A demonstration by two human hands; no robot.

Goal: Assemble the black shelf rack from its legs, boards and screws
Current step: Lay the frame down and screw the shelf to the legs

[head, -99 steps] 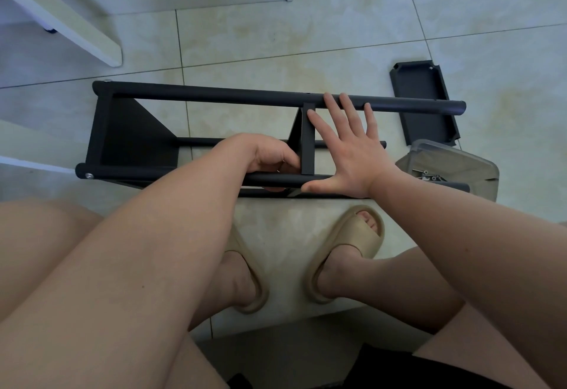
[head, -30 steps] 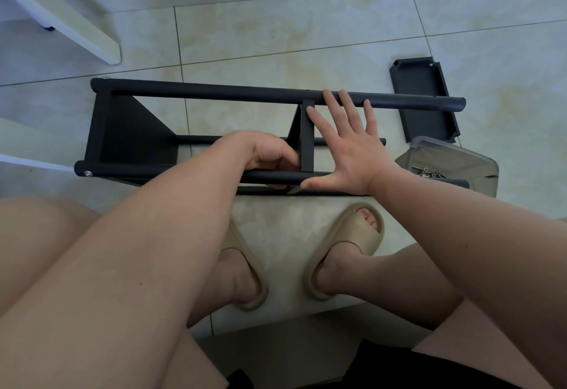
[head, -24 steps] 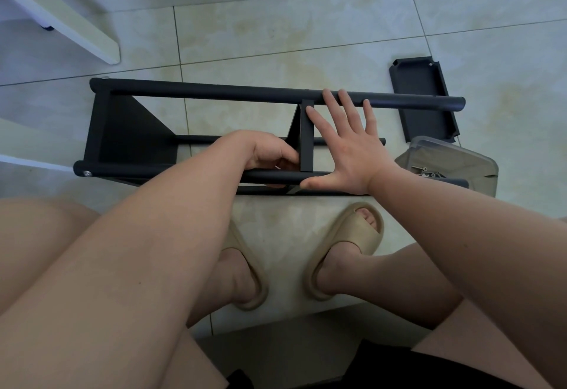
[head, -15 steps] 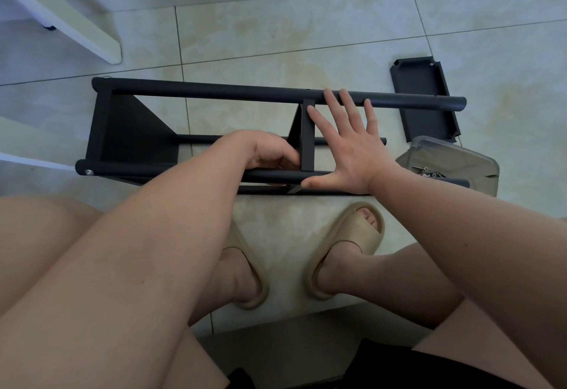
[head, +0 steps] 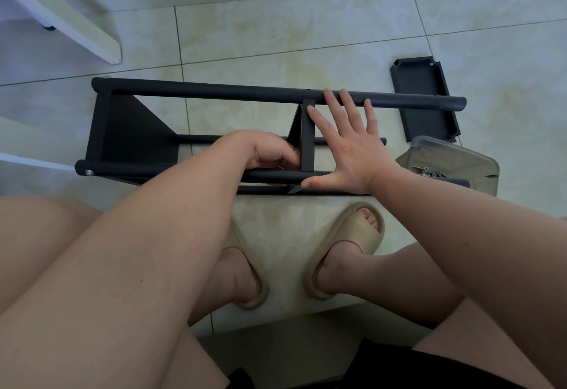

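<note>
Your open right hand (head: pixel 352 149) braces the middle board (head: pixel 307 140). Press it square to the near leg (head: pixel 138 170) while your curled left hand (head: pixel 267 155) tightens gently; what it holds, I cannot tell.

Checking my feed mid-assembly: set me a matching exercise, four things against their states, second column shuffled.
1 left hand
2 right hand
3 loose board
4 clear screw box

A black, flat on the floor
B spread open on the rack
C curled beside the middle board
D holding screws, right of the rack

Pairs: 1-C, 2-B, 3-A, 4-D
</note>
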